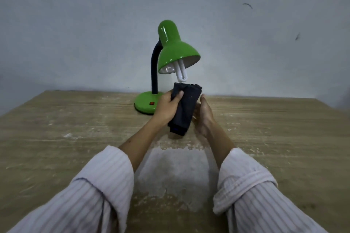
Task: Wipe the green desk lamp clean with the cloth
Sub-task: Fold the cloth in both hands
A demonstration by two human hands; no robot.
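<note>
The green desk lamp [174, 47] stands at the back of the wooden table, with a dark flexible neck, a round green base [144, 103] with a red switch, and a white bulb hanging out of the shade. A folded dark blue cloth [184, 108] is held upright just below the bulb, in front of the base. My left hand [166, 107] grips the cloth from the left, thumb on its front. My right hand [203, 114] supports it from the right, with the fingers behind the cloth.
The worn wooden table [75, 138] has a pale scuffed patch in the middle near me. A grey wall rises right behind the lamp. Both my forearms wear rolled striped sleeves.
</note>
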